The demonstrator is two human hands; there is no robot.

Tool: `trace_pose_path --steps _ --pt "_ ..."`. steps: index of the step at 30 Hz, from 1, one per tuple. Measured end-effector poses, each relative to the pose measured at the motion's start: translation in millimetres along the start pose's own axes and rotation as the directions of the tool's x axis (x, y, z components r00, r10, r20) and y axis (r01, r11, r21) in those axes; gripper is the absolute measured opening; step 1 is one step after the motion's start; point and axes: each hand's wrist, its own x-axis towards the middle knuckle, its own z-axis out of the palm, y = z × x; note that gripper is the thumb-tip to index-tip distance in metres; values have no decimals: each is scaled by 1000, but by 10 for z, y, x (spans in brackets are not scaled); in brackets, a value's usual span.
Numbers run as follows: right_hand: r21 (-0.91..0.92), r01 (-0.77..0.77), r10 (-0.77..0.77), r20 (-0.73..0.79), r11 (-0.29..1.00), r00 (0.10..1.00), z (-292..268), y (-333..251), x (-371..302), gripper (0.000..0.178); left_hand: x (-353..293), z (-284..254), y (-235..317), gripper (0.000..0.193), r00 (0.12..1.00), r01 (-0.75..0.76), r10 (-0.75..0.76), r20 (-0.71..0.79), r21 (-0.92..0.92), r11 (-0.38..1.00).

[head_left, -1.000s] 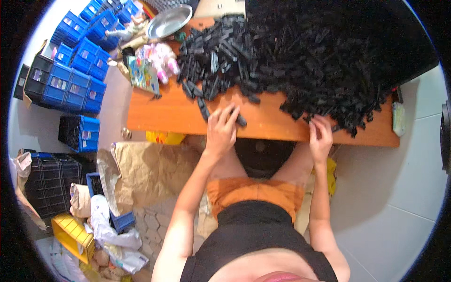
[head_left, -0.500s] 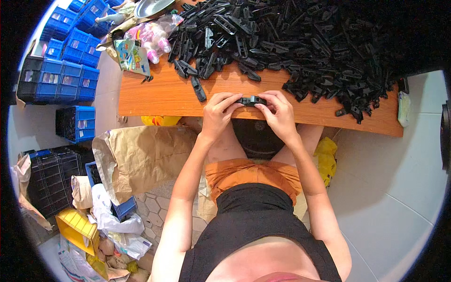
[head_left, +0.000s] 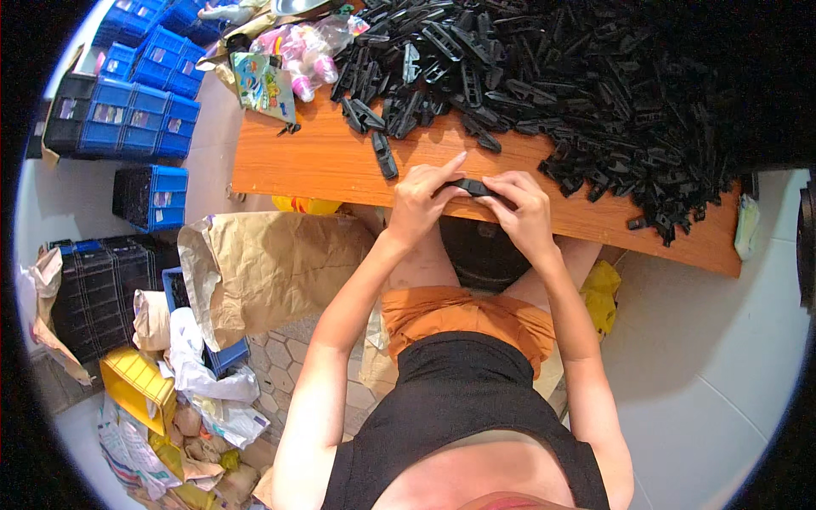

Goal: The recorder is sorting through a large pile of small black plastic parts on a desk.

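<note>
At the front edge of the wooden table (head_left: pixel 306 161), a small, long black plastic part (head_left: pixel 473 187) is held between my two hands. My left hand (head_left: pixel 416 202) pinches its left end, with the index finger stretched out above it. The right end is pinched by my right hand (head_left: pixel 524 211), thumb below and fingers on top. Just beyond the left hand lies a single black plastic piece (head_left: pixel 384 155). Farther back, a large heap of similar black plastic pieces (head_left: pixel 544 93) covers the table.
Pink-and-white wrapped items (head_left: pixel 297 58) and a colourful packet (head_left: pixel 263 87) sit at the table's far left. A brown paper sack (head_left: pixel 263 268) stands left of my legs. Blue crates (head_left: pixel 127 115), a yellow bin (head_left: pixel 140 387) and white plastic bags (head_left: pixel 204 365) line the left side.
My left index finger has lifted off the part and straightened. The black part appears turned, showing a smoother, darker side. The whole view has shifted and tilted slightly.
</note>
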Motion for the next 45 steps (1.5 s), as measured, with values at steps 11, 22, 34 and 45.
trace_pose_path --steps 11,22,34,45 --pt "29 -22 22 6 999 1000 -518 -147 -249 21 -133 -704 -245 43 999 28 -9 -42 501 865" --pt "-57 -197 186 -152 979 971 -584 308 -170 18 -104 -152 242 34 978 -207 200 62 421 883" --pt "-180 -123 119 -35 976 992 -371 292 68 26 -51 392 371 29 975 -218 209 81 116 969" --pt "380 -245 314 -131 892 940 -465 449 148 27 23 294 288 29 995 -67 66 71 13 998"
